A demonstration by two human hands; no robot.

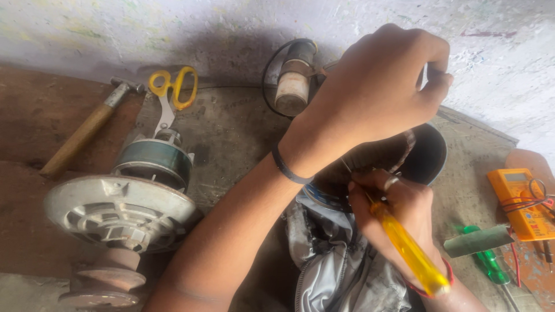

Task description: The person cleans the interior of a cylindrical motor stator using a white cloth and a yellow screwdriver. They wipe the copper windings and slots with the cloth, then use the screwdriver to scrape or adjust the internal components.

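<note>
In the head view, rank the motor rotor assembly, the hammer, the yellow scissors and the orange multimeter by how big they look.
Largest to smallest as they appear:
1. motor rotor assembly, though it lies nearer the camera
2. hammer
3. and 4. yellow scissors and orange multimeter: too alike to rank, and the multimeter is cut off by the frame edge

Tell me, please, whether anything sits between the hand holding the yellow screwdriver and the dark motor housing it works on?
The left hand hides the contact area, so it cannot be fully checked. The right hand with the yellow screwdriver is at the motor housing rim.
</note>
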